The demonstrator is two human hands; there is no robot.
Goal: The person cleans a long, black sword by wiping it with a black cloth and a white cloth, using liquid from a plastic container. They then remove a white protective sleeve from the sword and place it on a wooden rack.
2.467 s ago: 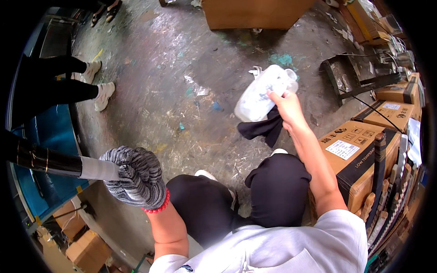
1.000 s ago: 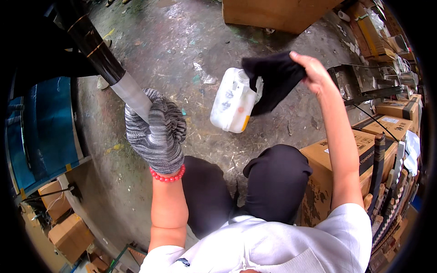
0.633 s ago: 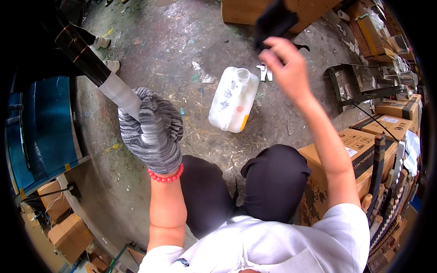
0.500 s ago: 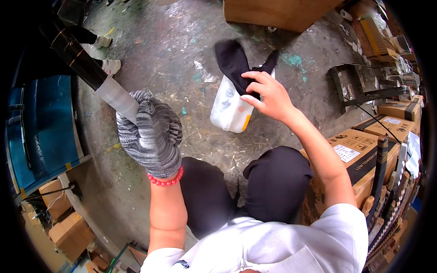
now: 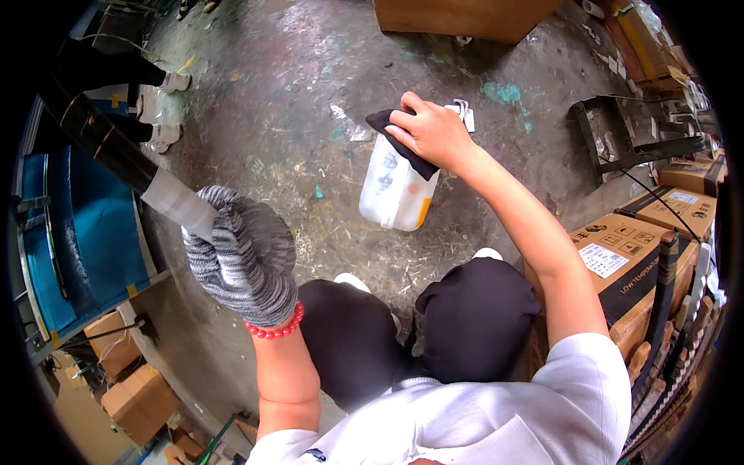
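Observation:
My left hand (image 5: 246, 252), in a grey and black knitted glove, is closed around the pale, translucent-wrapped end of a long black pole (image 5: 105, 143). The pole slants up toward the far left. My bare right hand (image 5: 434, 132) grips a black cloth (image 5: 422, 164), its fingers curled over the bunched fabric. Under the cloth a white plastic container (image 5: 380, 190) with a yellow patch stands on the floor. The cloth lies across the container's upper part, so its opening is hidden. A small whitish piece (image 5: 465, 115) shows just beyond my right wrist.
A large cardboard box (image 5: 465, 19) stands at the far side. Black-strapped cartons (image 5: 612, 252) line the right, near a dark metal frame (image 5: 612, 139). Blue panels (image 5: 101, 225) and boxes (image 5: 139, 399) are at left. Another person's legs (image 5: 116, 66) show at far left.
The loosely hanging black cloth is now bunched under my right hand, which has moved up and left over the container. My gloved left hand and the pole have shifted slightly left and down.

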